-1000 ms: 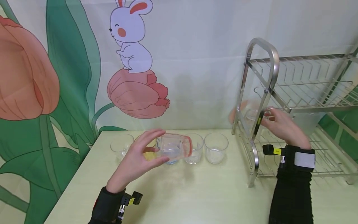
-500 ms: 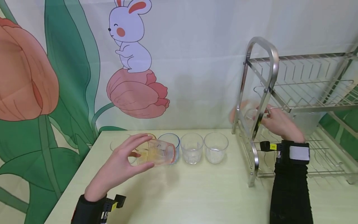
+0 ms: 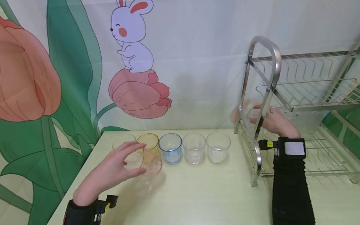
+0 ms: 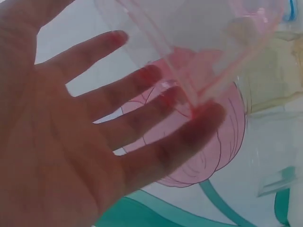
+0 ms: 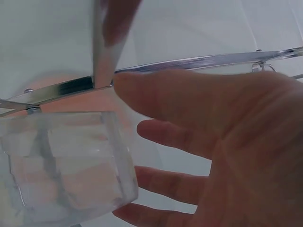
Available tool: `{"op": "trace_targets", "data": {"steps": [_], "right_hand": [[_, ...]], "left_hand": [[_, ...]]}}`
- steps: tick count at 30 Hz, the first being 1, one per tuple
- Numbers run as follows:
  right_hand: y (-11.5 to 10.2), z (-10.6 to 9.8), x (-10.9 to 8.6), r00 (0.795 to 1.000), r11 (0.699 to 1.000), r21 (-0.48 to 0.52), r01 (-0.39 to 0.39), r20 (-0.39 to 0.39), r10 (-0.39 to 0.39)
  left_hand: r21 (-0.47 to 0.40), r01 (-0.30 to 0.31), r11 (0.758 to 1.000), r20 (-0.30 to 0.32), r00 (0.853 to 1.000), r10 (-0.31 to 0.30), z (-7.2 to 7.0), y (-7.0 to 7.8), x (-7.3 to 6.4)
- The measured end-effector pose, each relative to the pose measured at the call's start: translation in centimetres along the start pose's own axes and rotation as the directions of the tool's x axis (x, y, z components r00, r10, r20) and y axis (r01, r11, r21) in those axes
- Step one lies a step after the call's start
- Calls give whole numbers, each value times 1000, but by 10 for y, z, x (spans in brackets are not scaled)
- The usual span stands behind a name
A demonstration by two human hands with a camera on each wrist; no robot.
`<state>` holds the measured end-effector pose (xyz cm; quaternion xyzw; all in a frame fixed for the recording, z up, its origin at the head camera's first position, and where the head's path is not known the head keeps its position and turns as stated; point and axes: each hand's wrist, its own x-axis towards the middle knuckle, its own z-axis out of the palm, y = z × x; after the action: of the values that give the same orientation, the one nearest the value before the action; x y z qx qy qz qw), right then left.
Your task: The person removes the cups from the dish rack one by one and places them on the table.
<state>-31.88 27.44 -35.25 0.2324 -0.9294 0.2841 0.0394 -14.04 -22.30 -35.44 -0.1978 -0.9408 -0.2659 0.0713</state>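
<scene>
My left hand [image 3: 109, 168] holds a pink tinted glass [image 3: 152, 162] by its rim end, tilted over the table, its base pointing right and down. In the left wrist view the fingers lie against the pink wall. Behind it stand a yellow glass [image 3: 148, 141] and a partly hidden clear glass [image 3: 123, 139]; a blue glass [image 3: 170, 148] is just right. My right hand [image 3: 277, 120] reaches through the metal dish rack [image 3: 270, 72], holding a clear glass [image 5: 66, 165] above the lower shelf. The rack's upright partly covers this glass and the fingers in the head view.
Two more clear glasses [image 3: 194, 148] continue the row toward the rack, along the back of the pale table [image 3: 202, 197]. The rack's upper shelf [image 3: 323, 93] overhangs the right hand. A printed cloth [image 3: 202, 62] hangs behind.
My left hand has moved left with the pink glass, whose base now tips lower, uncovering the blue and yellow glasses. My right hand has shifted slightly left and up at the rack.
</scene>
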Motion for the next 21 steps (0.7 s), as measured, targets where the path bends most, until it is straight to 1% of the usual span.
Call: {"op": "trace_targets", "data": {"steps": [4,6,8,9,10,11,12,13,14,15,16,17,18,19,20,21], "right_hand": [[3,4,7,993,993,18,115,-23,-114],[3,6,11,983,982,46,182,-20,-181],[4,8,11,983,981,63,184,-34,-182],[5,9,13,981,976,90,196,-27,-195],[5,10,13,982,977,106,187,-27,-185],[4,12,14,981,973,131,192,-19,-191],[5,13,13,982,972,138,188,-22,-187],[6,13,13,986,976,138,168,-29,-165],[6,15,14,983,970,157,186,-22,-185],[4,15,15,976,947,243,211,0,-218],[3,16,15,971,932,280,230,3,-241],[1,16,16,961,899,357,254,15,-277],[0,17,17,947,875,386,291,13,-321],[-2,18,17,936,828,474,299,25,-352],[-4,18,18,921,773,557,304,37,-388],[-5,19,18,914,723,629,286,48,-404]], "left_hand": [[82,37,996,32,999,-40,-2,0,-2],[114,61,992,46,997,-67,-2,0,-3],[137,88,987,57,994,-96,-2,-2,-4],[145,99,984,65,992,-110,-2,-2,-4],[154,112,982,72,990,-125,-2,-3,-4],[161,126,979,80,987,-141,-2,-4,-4],[169,141,976,86,984,-157,-2,-5,-4],[178,153,972,91,981,-171,-2,-6,-4],[186,165,969,95,978,-184,-2,-7,-4],[194,174,965,99,976,-196,-2,-9,-4],[198,183,963,100,974,-206,-2,-10,-4],[200,190,961,101,972,-213,-1,-12,-4],[203,197,959,102,970,-221,-2,-14,-4],[205,205,957,106,967,-230,-2,-15,-5],[208,211,955,110,965,-237,-2,-17,-4],[212,217,953,114,963,-245,-2,-18,-4]]}}
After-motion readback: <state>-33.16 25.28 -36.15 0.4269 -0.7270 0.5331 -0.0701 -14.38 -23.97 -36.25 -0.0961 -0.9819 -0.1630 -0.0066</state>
